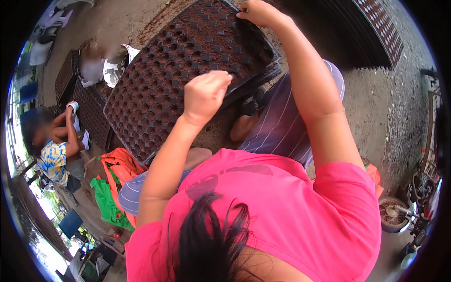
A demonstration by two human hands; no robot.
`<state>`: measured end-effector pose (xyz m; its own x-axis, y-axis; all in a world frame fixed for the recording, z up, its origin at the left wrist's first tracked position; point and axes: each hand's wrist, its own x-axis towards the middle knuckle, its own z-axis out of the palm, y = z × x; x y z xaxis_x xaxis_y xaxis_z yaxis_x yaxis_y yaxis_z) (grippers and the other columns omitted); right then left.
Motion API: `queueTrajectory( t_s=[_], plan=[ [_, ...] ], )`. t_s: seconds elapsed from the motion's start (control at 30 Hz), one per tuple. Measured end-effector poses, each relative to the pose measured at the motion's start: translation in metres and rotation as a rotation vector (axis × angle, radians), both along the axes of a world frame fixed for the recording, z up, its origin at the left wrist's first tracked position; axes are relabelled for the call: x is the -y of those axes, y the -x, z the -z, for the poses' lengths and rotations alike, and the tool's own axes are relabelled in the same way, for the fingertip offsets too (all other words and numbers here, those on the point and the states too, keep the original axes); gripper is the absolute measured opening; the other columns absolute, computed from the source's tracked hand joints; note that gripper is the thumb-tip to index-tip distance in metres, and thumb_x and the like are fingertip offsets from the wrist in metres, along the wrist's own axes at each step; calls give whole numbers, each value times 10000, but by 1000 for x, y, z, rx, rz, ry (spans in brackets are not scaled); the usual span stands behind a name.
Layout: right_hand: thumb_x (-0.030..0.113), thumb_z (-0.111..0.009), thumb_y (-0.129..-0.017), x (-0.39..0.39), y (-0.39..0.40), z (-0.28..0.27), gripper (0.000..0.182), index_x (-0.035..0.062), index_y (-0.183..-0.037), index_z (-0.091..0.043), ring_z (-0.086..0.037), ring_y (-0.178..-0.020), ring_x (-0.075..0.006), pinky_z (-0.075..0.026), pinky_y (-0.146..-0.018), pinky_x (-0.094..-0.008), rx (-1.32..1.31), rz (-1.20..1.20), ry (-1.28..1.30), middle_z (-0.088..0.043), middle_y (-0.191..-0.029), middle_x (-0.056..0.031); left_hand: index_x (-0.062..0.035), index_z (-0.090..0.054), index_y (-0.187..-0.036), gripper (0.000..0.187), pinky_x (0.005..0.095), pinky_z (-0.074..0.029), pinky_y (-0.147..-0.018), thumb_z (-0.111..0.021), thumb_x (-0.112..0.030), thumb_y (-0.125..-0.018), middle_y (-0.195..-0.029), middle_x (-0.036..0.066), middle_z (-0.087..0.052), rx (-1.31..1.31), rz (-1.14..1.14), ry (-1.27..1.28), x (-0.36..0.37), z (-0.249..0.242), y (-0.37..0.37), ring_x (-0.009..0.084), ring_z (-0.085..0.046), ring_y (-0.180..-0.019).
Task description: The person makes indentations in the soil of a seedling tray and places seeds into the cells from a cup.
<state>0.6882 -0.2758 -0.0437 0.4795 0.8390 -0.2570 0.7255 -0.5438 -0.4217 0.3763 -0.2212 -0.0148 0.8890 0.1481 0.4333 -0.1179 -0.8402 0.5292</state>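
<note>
Before the person (263, 207), a black plastic tray (198, 48) of brown soil (206, 16) is lying; the left hand (205, 94) is hovering above, fingers curled together; the right hand (262, 12) is touching its rim (264, 40), finger grip unclear.

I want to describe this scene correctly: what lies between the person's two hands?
In the head view, only the black celled tray, with brown soil on it, lies between the left hand and the right hand.
</note>
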Motion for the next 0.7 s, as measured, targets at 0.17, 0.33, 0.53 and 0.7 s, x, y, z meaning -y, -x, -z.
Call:
queueTrajectory(
  t_s=[0.17,0.33,0.53,0.7],
  plan=[
    [353,-682,-934,6,2,1,352,16,-997,-765,-700,-967,-440,-550,-880,-517,25,-13,-135,-733,-974,-250,-53,-765,-926,100,358,-602,-761,-763,-43,-826,-947,113,-764,-109,-45,0,3,-12,-12,280,-750,-865],
    [365,-674,-962,-4,-3,23,339,44,-1032,-758,-718,-913,-386,-558,-826,-496,54,-6,-117,-753,-940,-207,-54,-761,-936,101,347,-603,-748,-747,-24,-841,-951,111,-762,-137,-81,-53,-11,-3,-20,275,-750,-862],
    [408,-658,-974,-5,-9,26,411,23,-1081,-754,-705,-1019,-402,-539,-907,-518,66,-46,-145,-747,-1034,-223,-76,-767,-914,65,367,-606,-718,-756,-75,-850,-926,94,-762,-67,-171,-134,-32,-4,-34,270,-750,-847],
    [332,-672,-982,2,-8,15,357,-16,-1065,-683,-664,-988,-434,-502,-845,-489,7,-68,-159,-703,-1014,-255,-141,-682,-839,18,403,-580,-616,-686,-139,-856,-831,62,-671,-114,-173,-295,-36,20,-32,282,-705,-718]
  ],
)
